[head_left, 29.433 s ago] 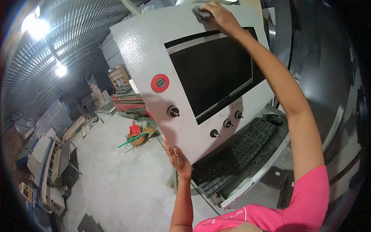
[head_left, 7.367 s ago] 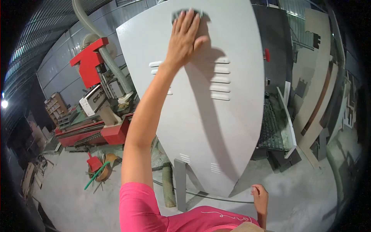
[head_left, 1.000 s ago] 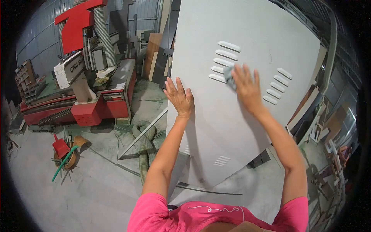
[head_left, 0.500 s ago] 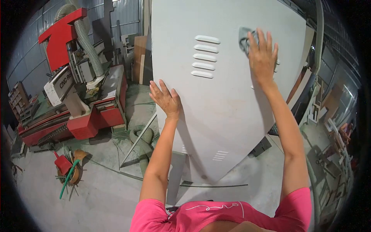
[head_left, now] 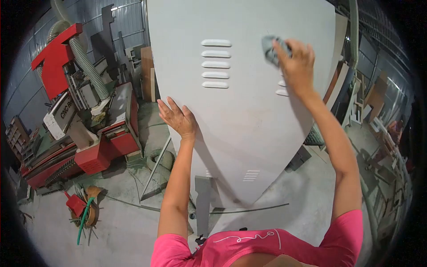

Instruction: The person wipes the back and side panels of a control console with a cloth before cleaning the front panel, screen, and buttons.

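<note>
I have the right hand (head_left: 299,66) gripping a crumpled grey-green cloth (head_left: 269,50) against the tall pale-grey metal cabinet (head_left: 249,111), above its right-side raised louvres (head_left: 282,92); the left hand (head_left: 179,119), well apart, rests fingers spread at its left edge.

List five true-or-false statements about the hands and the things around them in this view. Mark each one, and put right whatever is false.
1. The right hand holds a grey cloth. True.
2. The left hand is clenched into a fist. False: its fingers are spread, at the left edge of the pale panel.
3. The sleeves are pink. True.
4. The red dustpan is on the right side of the picture. False: it is on the left side.
5. The lettering on the red machine begins with "CNC". True.
</note>
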`<action>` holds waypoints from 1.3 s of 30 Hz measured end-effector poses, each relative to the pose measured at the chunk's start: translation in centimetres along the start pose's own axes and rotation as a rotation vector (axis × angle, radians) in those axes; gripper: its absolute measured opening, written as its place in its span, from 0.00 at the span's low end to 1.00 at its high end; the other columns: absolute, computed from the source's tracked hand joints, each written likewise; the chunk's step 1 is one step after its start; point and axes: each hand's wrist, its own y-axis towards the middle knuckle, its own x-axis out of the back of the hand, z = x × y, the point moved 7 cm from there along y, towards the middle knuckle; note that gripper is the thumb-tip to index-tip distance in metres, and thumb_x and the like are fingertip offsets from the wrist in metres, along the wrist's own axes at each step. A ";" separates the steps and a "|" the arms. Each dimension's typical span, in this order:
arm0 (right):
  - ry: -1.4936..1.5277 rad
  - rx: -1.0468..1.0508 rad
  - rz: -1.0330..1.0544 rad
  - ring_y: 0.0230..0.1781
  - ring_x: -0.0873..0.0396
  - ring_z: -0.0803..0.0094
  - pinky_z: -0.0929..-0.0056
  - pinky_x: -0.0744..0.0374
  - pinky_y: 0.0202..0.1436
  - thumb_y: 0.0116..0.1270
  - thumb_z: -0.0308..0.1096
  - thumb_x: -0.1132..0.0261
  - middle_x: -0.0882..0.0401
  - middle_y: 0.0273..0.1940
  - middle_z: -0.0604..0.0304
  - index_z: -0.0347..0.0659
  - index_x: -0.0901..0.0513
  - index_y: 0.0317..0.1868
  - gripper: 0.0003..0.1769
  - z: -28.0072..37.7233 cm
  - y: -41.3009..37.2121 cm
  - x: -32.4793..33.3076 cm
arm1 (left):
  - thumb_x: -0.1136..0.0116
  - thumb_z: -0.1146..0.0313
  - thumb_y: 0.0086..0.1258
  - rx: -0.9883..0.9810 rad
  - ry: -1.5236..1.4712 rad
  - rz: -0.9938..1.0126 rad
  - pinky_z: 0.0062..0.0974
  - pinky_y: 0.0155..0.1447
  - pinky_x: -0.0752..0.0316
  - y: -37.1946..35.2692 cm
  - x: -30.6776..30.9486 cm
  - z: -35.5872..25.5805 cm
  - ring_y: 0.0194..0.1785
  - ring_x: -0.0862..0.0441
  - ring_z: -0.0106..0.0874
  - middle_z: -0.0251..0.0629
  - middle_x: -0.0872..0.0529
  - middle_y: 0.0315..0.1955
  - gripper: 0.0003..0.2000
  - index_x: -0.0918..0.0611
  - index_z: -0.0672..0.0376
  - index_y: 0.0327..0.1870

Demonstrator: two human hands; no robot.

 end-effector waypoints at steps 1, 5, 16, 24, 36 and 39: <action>0.012 -0.049 -0.020 0.63 0.35 0.63 0.47 0.41 0.66 0.55 0.25 0.37 0.33 0.58 0.61 0.58 0.28 0.64 0.33 -1.1 1.3 0.7 | 0.57 0.59 0.70 -0.009 -0.008 -0.008 0.59 0.72 0.60 0.1 0.1 -0.1 0.75 0.54 0.48 0.50 0.55 0.74 0.31 0.46 0.50 0.75; 0.011 -0.031 -0.055 0.53 0.30 0.69 0.55 0.36 0.58 0.54 0.28 0.35 0.29 0.50 0.68 0.55 0.22 0.56 0.26 -1.7 2.0 1.6 | 0.58 0.59 0.71 -0.032 -0.022 -0.007 0.58 0.72 0.60 0.0 0.2 0.1 0.76 0.54 0.48 0.50 0.55 0.74 0.31 0.46 0.50 0.75; 0.189 0.238 0.130 0.50 0.30 0.74 0.57 0.39 0.60 0.54 0.32 0.36 0.26 0.47 0.71 0.53 0.23 0.39 0.10 5.5 -8.8 2.2 | 0.62 0.54 0.75 -0.060 0.002 -0.071 0.48 0.72 0.54 0.1 0.5 -0.4 0.73 0.48 0.50 0.52 0.51 0.73 0.28 0.42 0.57 0.73; 0.036 0.083 -0.029 0.54 0.30 0.72 0.56 0.39 0.61 0.53 0.31 0.35 0.26 0.50 0.72 0.54 0.22 0.42 0.15 0.3 -0.8 2.4 | 0.61 0.54 0.74 -0.029 -0.017 -0.038 0.51 0.73 0.57 -0.1 0.1 -0.1 0.74 0.50 0.49 0.49 0.53 0.74 0.30 0.45 0.51 0.75; 0.022 -0.281 0.127 0.55 0.30 0.64 0.58 0.35 0.59 0.51 0.27 0.31 0.29 0.51 0.62 0.51 0.22 0.47 0.21 -4.0 -9.9 2.5 | 0.59 0.58 0.73 -0.068 0.010 -0.061 0.47 0.72 0.54 0.0 0.4 -0.4 0.73 0.48 0.50 0.52 0.51 0.74 0.29 0.42 0.57 0.73; 0.103 -0.254 0.259 0.55 0.30 0.65 0.56 0.36 0.60 0.49 0.28 0.30 0.30 0.50 0.62 0.50 0.22 0.45 0.21 -2.0 -15.3 1.6 | 0.63 0.51 0.75 -0.037 -0.013 -0.041 0.50 0.74 0.57 -0.2 0.1 0.0 0.74 0.50 0.48 0.48 0.54 0.75 0.30 0.45 0.52 0.75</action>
